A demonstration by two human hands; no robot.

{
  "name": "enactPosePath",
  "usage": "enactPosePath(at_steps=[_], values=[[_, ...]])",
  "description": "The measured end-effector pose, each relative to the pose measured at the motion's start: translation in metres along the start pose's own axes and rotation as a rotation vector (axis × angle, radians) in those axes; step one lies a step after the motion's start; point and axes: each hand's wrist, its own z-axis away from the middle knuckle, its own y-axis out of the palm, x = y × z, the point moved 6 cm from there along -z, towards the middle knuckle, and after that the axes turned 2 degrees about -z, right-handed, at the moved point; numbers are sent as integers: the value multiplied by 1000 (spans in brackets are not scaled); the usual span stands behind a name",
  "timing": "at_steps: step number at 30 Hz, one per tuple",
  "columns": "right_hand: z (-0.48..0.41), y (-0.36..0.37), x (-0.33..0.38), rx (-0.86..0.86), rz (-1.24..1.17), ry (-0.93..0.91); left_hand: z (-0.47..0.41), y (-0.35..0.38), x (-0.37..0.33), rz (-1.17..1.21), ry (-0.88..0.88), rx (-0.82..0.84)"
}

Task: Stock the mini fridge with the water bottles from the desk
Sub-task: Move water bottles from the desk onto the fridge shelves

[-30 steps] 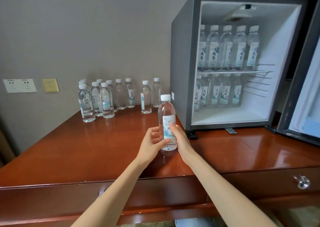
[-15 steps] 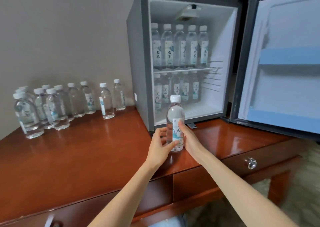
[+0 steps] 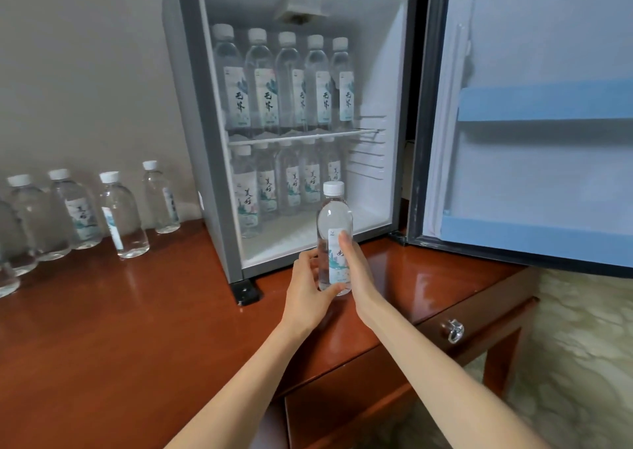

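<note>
Fingers (image 3: 306, 259) of left hand (image 3: 306, 291) and right hand (image 3: 361, 279) clamp the bottle (image 3: 334, 214) at its label, sensible since full smooth plastic probably feels heavy and slippery.

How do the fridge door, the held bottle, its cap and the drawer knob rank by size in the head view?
1. fridge door
2. held bottle
3. drawer knob and cap: these look about alike, so I won't rank them.

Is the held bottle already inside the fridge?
No, the left hand and right hand hold the bottle in front of the open fridge.
</note>
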Motion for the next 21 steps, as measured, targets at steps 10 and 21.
enactPosePath(at_steps=[10,21], values=[[-37,-14,-14,-115,27,-60,-44,8,-2,-399,295,79],[-58,-34,-18,-388,21,-123,-65,-5,12,-694,348,-57]])
